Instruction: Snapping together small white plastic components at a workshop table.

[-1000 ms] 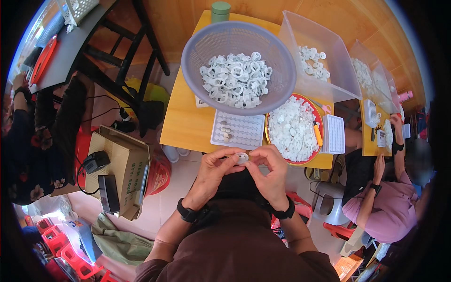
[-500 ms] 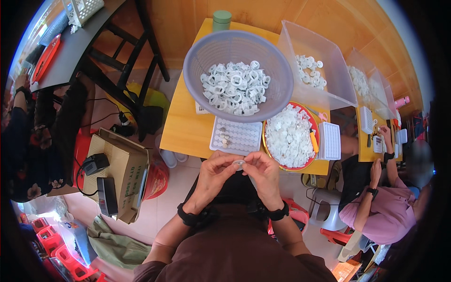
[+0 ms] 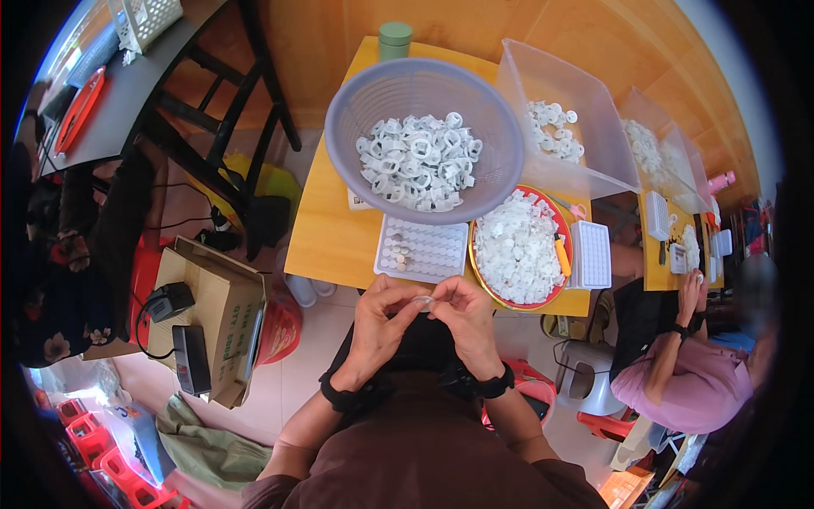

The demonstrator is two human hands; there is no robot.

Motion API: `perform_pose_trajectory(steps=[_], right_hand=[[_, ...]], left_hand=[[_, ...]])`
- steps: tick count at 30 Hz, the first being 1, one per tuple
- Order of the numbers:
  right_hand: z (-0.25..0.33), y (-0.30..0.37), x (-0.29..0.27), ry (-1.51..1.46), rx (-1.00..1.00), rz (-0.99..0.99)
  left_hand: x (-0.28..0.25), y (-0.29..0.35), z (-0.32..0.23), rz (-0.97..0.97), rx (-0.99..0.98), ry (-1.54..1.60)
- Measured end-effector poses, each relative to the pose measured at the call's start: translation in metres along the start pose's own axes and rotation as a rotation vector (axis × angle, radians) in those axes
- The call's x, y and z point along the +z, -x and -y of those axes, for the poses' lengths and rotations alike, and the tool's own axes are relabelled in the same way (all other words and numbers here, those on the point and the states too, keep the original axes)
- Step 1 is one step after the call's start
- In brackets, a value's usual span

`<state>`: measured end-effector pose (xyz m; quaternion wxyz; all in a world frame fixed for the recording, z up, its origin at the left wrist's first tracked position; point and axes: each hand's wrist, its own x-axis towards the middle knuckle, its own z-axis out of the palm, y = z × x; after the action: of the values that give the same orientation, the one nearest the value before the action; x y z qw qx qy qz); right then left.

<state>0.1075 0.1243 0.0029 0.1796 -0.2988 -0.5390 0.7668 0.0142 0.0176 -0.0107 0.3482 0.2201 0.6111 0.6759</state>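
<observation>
My left hand (image 3: 381,319) and my right hand (image 3: 465,322) meet at the table's front edge. Both pinch a small round whitish plastic piece (image 3: 422,300) between their fingertips; the fingers cover part of it. Just beyond them lies a white tray with rows of round hollows (image 3: 437,246), a few small silvery discs (image 3: 401,251) grouped on its left part. Behind that tray stands a grey-purple mesh basket (image 3: 492,106) with many white ring-shaped plastic parts (image 3: 420,161). To the right, a red round tray (image 3: 567,237) is heaped with small translucent white pieces (image 3: 515,248).
An orange-handled tool (image 3: 562,256) rests on the heap's right side. Beside it stand stacked white trays (image 3: 592,254); behind is a clear plastic bin (image 3: 585,93). A green canister (image 3: 395,40) stands at the back. A cardboard box (image 3: 216,327) sits left; a co-worker (image 3: 678,373) sits right.
The round piece has turned between my fingertips and now shows more edge-on. My right fingers have curled in slightly. The co-worker's hands at the right have come together.
</observation>
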Motion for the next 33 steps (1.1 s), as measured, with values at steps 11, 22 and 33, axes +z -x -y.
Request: perform_pose_trajectory(steps=[11,22,33], right_hand=[[-0.004,0.006,0.009,0.018,-0.107,-0.066],[-0.002,0.011,0.007,0.166,-0.203,-0.139],[0.001,0.012,0.013,0.478,-0.408,-0.198]], left_hand=[[0.001,-0.005,-0.003,-0.067,-0.026,0.132],[0.008,-0.002,-0.009,-0.055,0.133,-0.124],[0.006,-0.002,-0.016,-0.044,0.326,-0.495]])
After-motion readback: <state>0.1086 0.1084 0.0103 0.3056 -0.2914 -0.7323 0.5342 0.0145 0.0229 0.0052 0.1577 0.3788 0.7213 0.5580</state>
